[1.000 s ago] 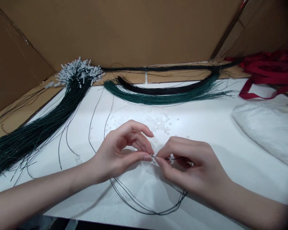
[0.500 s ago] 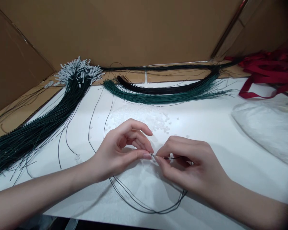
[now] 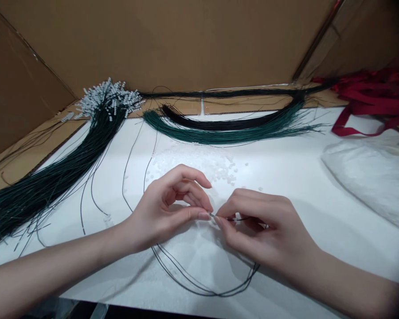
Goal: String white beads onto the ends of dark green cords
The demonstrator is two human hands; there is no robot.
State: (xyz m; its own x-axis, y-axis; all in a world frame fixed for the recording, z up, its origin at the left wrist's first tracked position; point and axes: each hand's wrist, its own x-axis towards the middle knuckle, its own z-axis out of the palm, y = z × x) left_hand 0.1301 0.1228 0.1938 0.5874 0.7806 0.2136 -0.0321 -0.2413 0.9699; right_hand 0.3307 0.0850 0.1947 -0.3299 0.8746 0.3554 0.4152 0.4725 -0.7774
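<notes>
My left hand [image 3: 176,208] pinches a thin dark wire between thumb and a curled finger, its index finger arched free above. Close against it, my right hand [image 3: 262,226] grips the same wire with thumb and forefinger. Only a short piece of the wire shows between the fingertips. Below the hands, several dark strands [image 3: 216,294] hang in a loop from one hand to the other. Small translucent white beads [image 3: 219,166] lie scattered on the white board behind my hands. Whether a bead sits inside the pinch is hidden.
A thick bundle of dark green wires [image 3: 69,164] tipped with white beads [image 3: 109,99] lies at left. Green wires [image 3: 226,136] and black wires [image 3: 226,124] curve along the back. Red ribbon [image 3: 362,106] and a clear plastic bag [image 3: 369,177] lie at right. Cardboard walls [image 3: 186,44] enclose the board.
</notes>
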